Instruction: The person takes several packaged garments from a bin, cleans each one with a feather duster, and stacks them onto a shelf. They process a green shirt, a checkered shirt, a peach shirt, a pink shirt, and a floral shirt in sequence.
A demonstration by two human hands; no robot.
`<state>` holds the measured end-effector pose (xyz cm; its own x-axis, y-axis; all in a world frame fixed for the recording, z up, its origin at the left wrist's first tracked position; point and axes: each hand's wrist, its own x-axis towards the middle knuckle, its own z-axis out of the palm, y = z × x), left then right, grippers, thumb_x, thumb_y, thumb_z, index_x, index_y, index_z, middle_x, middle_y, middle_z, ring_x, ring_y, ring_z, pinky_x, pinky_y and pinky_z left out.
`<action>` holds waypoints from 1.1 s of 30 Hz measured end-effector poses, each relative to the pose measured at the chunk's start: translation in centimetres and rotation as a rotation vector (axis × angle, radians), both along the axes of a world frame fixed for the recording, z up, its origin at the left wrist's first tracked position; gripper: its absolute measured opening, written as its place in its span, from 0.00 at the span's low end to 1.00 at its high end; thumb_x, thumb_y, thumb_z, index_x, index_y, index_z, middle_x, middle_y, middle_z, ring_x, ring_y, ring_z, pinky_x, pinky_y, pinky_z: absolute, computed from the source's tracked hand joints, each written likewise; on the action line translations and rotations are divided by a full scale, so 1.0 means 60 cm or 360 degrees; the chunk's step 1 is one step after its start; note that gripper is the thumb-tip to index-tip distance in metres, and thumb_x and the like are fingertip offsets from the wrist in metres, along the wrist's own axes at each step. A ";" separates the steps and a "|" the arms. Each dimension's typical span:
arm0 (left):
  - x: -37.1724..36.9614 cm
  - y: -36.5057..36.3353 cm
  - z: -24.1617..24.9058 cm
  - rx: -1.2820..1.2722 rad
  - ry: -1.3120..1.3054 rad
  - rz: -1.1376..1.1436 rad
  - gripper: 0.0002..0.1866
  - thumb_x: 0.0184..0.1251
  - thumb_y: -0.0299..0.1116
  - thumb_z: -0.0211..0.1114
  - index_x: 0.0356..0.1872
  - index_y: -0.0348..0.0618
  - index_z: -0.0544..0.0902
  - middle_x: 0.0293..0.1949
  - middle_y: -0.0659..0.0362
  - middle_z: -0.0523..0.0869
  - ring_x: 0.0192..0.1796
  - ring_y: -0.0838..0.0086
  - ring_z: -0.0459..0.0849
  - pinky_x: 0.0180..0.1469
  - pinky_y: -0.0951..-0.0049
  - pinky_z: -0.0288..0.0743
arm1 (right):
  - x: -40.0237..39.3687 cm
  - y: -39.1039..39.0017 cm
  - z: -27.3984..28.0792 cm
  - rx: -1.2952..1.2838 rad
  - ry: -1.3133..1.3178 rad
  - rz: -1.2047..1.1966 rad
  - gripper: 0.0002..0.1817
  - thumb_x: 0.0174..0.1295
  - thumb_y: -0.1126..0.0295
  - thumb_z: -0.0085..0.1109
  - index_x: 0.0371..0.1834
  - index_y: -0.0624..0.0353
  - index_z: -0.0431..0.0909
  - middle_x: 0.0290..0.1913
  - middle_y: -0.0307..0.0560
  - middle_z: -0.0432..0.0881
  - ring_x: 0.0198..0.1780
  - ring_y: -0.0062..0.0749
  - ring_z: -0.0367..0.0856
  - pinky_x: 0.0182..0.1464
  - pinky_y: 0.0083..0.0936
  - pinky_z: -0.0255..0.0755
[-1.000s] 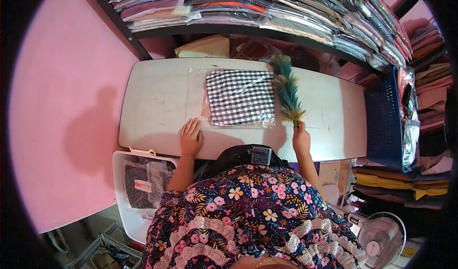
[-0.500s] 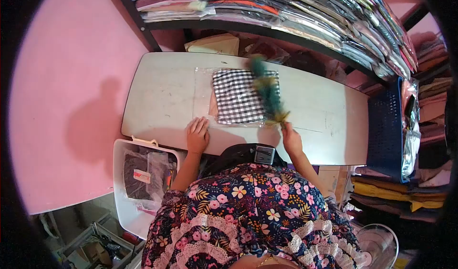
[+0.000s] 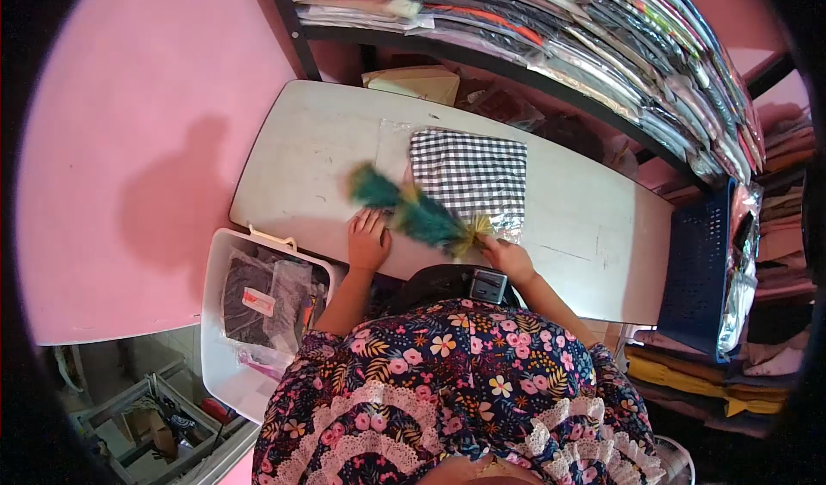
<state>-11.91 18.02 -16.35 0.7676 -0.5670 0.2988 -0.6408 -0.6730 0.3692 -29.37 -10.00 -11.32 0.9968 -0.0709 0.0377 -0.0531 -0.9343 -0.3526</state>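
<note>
A green and yellow feather duster (image 3: 426, 218), its far end blurred, reaches leftward over the white table (image 3: 318, 150). My right hand (image 3: 509, 261) is wrapped round its handle at the yellow end. Behind the duster lies a folded black-and-white checked cloth (image 3: 471, 171) with clear plastic packaging about it. At the table's front edge my left hand (image 3: 369, 241) rests with its fingers on the surface, just below the duster's feathers. It holds nothing that I can see.
A white bin (image 3: 225, 360) with bagged items stands at the front left. At the right is a blue basket (image 3: 695, 266). Behind the table, a dark shelf (image 3: 516, 59) carries stacks of bagged garments. A pink wall (image 3: 129, 141) borders the left side.
The duster has swung left and toward me, from over the cloth's right part to beside my left hand. My right hand has moved slightly left. The whole view has shifted a little.
</note>
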 end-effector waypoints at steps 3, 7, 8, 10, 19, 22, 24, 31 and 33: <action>-0.001 -0.003 0.009 0.0011 0.0026 0.0003 0.21 0.55 0.31 0.58 0.53 0.44 0.76 0.59 0.56 0.75 0.64 0.61 0.68 0.67 0.57 0.55 | 0.035 -0.009 0.015 -0.0150 0.0142 -0.0399 0.16 0.62 0.64 0.51 0.54 0.45 0.69 0.26 0.55 0.81 0.25 0.53 0.80 0.27 0.47 0.74; -0.007 -0.006 0.012 -0.0097 -0.0018 0.0003 0.21 0.55 0.32 0.58 0.53 0.45 0.76 0.59 0.57 0.75 0.65 0.61 0.67 0.67 0.58 0.54 | 0.075 -0.009 0.012 -0.0039 0.0020 -0.0659 0.18 0.63 0.61 0.50 0.57 0.46 0.68 0.22 0.58 0.79 0.23 0.56 0.79 0.26 0.50 0.72; -0.005 -0.006 0.012 -0.0095 -0.0024 -0.0002 0.21 0.55 0.32 0.58 0.53 0.45 0.76 0.59 0.57 0.75 0.65 0.61 0.67 0.67 0.58 0.54 | 0.072 -0.001 0.007 0.0020 0.0135 -0.0433 0.17 0.63 0.62 0.49 0.56 0.46 0.67 0.26 0.58 0.80 0.26 0.55 0.80 0.28 0.50 0.73; -0.006 -0.006 0.011 -0.0114 -0.0006 -0.0007 0.22 0.55 0.31 0.58 0.54 0.45 0.76 0.60 0.57 0.75 0.65 0.62 0.67 0.68 0.58 0.54 | 0.068 0.008 0.007 0.0072 0.0248 -0.0210 0.17 0.63 0.62 0.48 0.55 0.46 0.66 0.30 0.58 0.81 0.29 0.55 0.81 0.30 0.50 0.74; -0.008 -0.006 0.016 -0.0088 0.0014 0.0005 0.22 0.54 0.30 0.58 0.54 0.46 0.77 0.60 0.58 0.75 0.66 0.62 0.67 0.67 0.59 0.55 | 0.062 -0.012 0.027 0.0035 0.0069 -0.0732 0.16 0.61 0.64 0.50 0.52 0.49 0.68 0.25 0.58 0.80 0.27 0.55 0.81 0.27 0.49 0.74; -0.008 -0.005 0.010 -0.0080 0.0001 0.0013 0.22 0.54 0.30 0.58 0.53 0.46 0.77 0.59 0.58 0.75 0.65 0.63 0.67 0.67 0.59 0.55 | 0.009 0.004 0.011 0.0093 0.0082 -0.0139 0.15 0.61 0.64 0.50 0.52 0.45 0.69 0.28 0.56 0.81 0.28 0.55 0.81 0.28 0.49 0.74; -0.008 -0.005 0.011 -0.0061 0.0007 0.0029 0.21 0.54 0.30 0.58 0.53 0.46 0.77 0.59 0.58 0.75 0.65 0.63 0.67 0.67 0.59 0.55 | -0.025 0.005 0.035 -0.0025 0.0137 -0.0230 0.15 0.61 0.64 0.50 0.52 0.44 0.70 0.28 0.55 0.80 0.27 0.54 0.80 0.27 0.49 0.73; -0.007 -0.003 0.012 -0.0062 -0.0028 -0.0003 0.21 0.55 0.31 0.58 0.53 0.47 0.77 0.60 0.59 0.75 0.65 0.64 0.68 0.68 0.59 0.54 | -0.062 -0.068 0.046 0.0031 0.0078 -0.1324 0.13 0.64 0.64 0.49 0.51 0.51 0.67 0.30 0.62 0.80 0.31 0.61 0.79 0.31 0.52 0.71; -0.006 -0.003 0.013 -0.0072 -0.0028 0.0026 0.21 0.55 0.31 0.58 0.53 0.46 0.78 0.59 0.59 0.76 0.64 0.63 0.69 0.67 0.59 0.55 | -0.064 -0.054 0.056 0.0090 0.0056 -0.1207 0.14 0.64 0.64 0.49 0.52 0.51 0.67 0.31 0.63 0.80 0.31 0.61 0.79 0.32 0.52 0.71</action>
<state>-12.25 17.82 -15.56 0.7713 -0.5398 0.3373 -0.6364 -0.6664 0.3885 -33.22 -13.23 -7.97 0.6746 -0.7380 -0.0175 -0.6857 -0.6177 -0.3851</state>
